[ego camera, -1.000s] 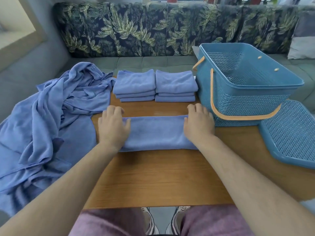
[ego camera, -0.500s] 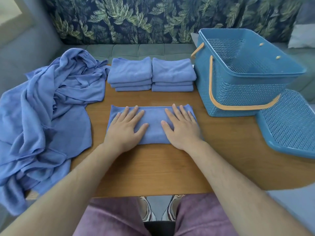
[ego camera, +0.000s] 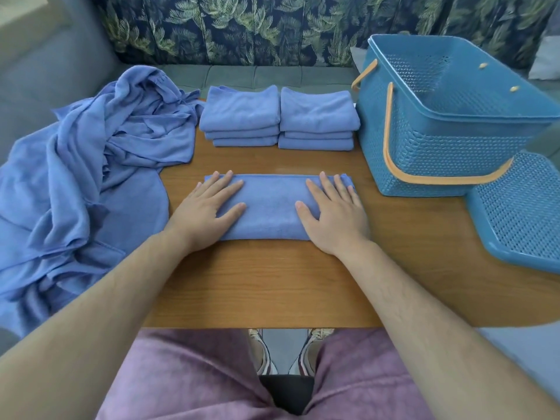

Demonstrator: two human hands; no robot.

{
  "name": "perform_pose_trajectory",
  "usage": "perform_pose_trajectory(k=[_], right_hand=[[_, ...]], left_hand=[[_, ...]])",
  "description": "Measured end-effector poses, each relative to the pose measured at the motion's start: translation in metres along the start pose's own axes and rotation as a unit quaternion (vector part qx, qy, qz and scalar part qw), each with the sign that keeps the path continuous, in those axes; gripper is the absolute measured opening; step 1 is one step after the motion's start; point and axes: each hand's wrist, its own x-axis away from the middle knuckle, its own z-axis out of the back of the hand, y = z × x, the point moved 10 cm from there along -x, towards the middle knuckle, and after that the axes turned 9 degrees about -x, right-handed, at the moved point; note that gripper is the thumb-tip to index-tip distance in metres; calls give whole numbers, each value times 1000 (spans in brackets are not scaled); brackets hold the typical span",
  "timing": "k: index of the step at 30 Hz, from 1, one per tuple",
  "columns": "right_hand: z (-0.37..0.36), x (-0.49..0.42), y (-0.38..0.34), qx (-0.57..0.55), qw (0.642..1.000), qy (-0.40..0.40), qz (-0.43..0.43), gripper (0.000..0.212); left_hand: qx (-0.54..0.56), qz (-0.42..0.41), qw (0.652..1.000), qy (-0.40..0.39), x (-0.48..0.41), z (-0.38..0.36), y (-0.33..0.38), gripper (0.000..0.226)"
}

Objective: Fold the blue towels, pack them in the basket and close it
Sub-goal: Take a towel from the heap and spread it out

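A blue towel point(ego camera: 272, 204), folded into a long strip, lies on the wooden table point(ego camera: 272, 283) in front of me. My left hand point(ego camera: 209, 210) presses flat on its left end and my right hand point(ego camera: 333, 213) presses flat on its right end, fingers straight. Behind it stand two stacks of folded blue towels, the left stack point(ego camera: 241, 116) and the right stack point(ego camera: 316, 119). A heap of unfolded blue towels point(ego camera: 85, 165) covers the table's left side. The blue basket point(ego camera: 448, 122) with orange handles stands open at the right, its lid point(ego camera: 521, 213) lying beside it.
A sofa with a leaf-patterned back point(ego camera: 257, 28) runs behind the table. The table's front edge is close to my lap. My shoes point(ego camera: 288, 350) show on the floor under the table.
My hands have slid apart along the strip, from near its middle out to its two ends. The view has shifted slightly downward.
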Motion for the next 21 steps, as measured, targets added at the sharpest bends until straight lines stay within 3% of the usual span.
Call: perform_pose_trajectory(k=[7,10,13,17,21], right_hand=[[8,6,0,-27,997,68,12,59],[36,21,-18,-84,967,209,121,35],[40,32,-33,-103,951,220,193,19],[30,37,-35,-70,968,193,143,21],[16,53,-63,-31,984,164,54,44]], left_hand=[[-7,10,1000,3,4,-5,-2,60],[-12,8,1000,20,5,-1,-1,66],[-6,11,999,34,5,3,0,65],[-15,13,999,28,6,4,2,69],[-35,45,998,18,7,3,5,77]])
